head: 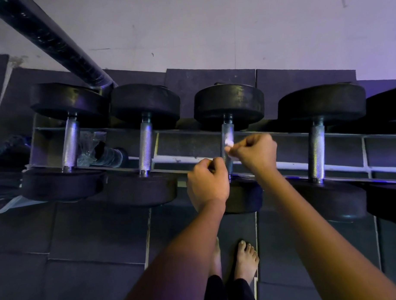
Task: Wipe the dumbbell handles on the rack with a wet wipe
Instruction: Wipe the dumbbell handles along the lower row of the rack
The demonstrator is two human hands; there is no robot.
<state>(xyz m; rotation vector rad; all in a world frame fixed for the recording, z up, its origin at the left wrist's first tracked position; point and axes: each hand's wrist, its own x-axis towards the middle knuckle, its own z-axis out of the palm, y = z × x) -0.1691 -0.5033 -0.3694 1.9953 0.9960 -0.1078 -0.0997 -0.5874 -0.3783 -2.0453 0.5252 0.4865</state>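
Several black dumbbells with knurled silver handles lie across a metal rack [192,136]. My right hand [254,151] pinches a small white wet wipe [229,143] against the middle of the third dumbbell handle [227,132]. My left hand [207,183] is closed around the near end of that same handle, just above the near weight plate. The handles of the first dumbbell [70,145], the second dumbbell [146,149] and the fourth dumbbell [316,152] stand bare.
A thick black pipe [54,45] slants down from the upper left to the rack. Clear plastic wrap and a dark roll [102,151] lie under the rack at left. A pale wall stands behind. My bare feet [245,258] stand on dark rubber floor tiles.
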